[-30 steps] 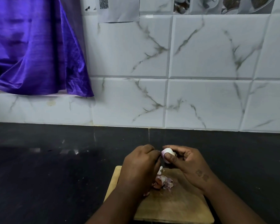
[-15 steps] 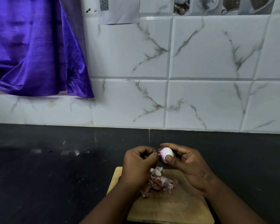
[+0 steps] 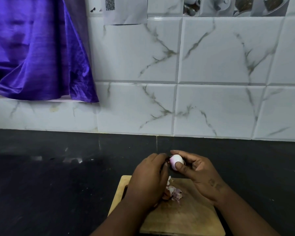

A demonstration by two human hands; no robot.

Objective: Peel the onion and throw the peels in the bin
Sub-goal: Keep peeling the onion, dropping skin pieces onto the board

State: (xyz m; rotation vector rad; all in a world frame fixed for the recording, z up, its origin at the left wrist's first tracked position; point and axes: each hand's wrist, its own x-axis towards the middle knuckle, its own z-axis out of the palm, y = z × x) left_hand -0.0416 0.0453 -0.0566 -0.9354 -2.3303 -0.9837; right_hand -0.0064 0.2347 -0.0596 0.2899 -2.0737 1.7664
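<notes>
A small onion (image 3: 176, 161), mostly white with a pink tinge, is held above the far end of a wooden cutting board (image 3: 191, 217). My right hand (image 3: 197, 174) grips it between thumb and fingers. My left hand (image 3: 149, 178) has its fingertips pinched on a reddish bit of skin at the onion's left end. A small heap of pink and brown peels (image 3: 173, 193) lies on the board under my hands, partly hidden by my left hand. No bin is in view.
The board sits on a black countertop (image 3: 58, 184) against a white marble-patterned tile wall (image 3: 211, 99). A purple cloth (image 3: 32, 48) hangs at the upper left. A paper with a QR code (image 3: 124, 10) is stuck on the tiles.
My left hand dropped toward the peel heap a second ago, then rose again to the onion's left end. The onion stays in my right hand, turned slightly.
</notes>
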